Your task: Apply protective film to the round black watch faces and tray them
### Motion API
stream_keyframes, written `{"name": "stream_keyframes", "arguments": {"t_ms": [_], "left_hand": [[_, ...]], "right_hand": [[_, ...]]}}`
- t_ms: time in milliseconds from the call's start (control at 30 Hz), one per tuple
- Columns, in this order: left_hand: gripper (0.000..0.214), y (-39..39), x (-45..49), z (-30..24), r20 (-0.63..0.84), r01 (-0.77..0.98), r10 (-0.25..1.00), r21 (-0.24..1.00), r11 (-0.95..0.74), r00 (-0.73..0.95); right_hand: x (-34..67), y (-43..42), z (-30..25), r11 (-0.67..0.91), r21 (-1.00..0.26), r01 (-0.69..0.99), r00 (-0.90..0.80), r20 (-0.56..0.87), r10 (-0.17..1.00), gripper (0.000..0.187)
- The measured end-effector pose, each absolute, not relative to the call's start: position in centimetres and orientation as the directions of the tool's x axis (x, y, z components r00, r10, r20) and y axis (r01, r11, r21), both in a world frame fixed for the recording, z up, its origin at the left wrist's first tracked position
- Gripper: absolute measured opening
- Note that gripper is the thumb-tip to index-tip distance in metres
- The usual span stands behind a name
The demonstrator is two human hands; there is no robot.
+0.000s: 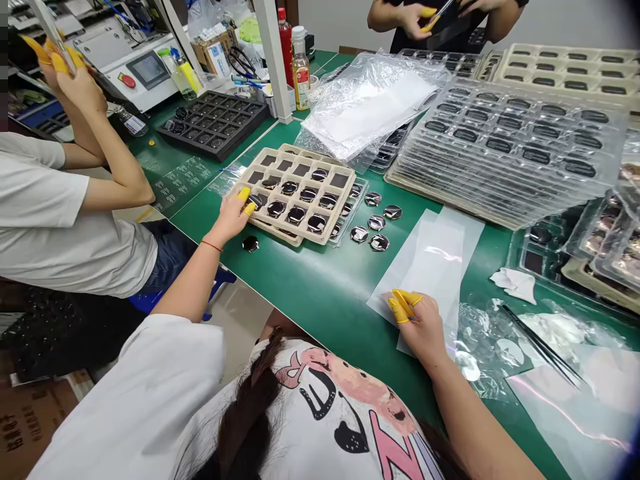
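Left hand [230, 217]: yellow-cotted fingertips [244, 195] against a glossy black disc [256, 202] in a beige compartment tray [345, 187], grip unclear. Right hand [419, 327]: fingers curled closed, resting on a translucent film sheet [430, 267].

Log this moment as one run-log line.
left hand: at corner of beige tray | right hand: on translucent film sheet

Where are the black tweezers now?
The black tweezers lie at lower right of the head view on clear plastic, right of the person's right hand.
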State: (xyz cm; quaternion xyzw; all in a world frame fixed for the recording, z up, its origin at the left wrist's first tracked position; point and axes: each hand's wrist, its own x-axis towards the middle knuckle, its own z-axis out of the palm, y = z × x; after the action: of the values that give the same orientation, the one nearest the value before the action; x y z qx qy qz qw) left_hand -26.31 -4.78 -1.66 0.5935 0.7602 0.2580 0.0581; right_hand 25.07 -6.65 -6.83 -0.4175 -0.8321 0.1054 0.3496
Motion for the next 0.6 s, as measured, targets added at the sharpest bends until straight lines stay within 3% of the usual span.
{"name": "stream_keyframes", "arguments": {"t_ms": [167,400,600], "left_hand": [[0.063,-5.4,-24.5,-2.9,0.183,0.816,0.907,0.527,0.236,-0.38],[0.067,-10.7,-23.3,-4.3,0.305,0.753,0.799,0.606,0.257,-0.518],[0.086,-14.9,-20.4,-6.5,0.202,0.751,0.847,0.591,0.295,-0.492]], "right_hand": [[25.0,-6.7,-6.8,0.62,-0.49,0.613,-0.443,0.437,0.783,0.031],[24.7,-7.3,-6.9,0.623,-0.499,0.603,-0.47,0.409,0.782,0.04],[24.0,-7.6,-6.7,0.64,-0.489,0.593,-0.512,0.384,0.768,0.044]]}}
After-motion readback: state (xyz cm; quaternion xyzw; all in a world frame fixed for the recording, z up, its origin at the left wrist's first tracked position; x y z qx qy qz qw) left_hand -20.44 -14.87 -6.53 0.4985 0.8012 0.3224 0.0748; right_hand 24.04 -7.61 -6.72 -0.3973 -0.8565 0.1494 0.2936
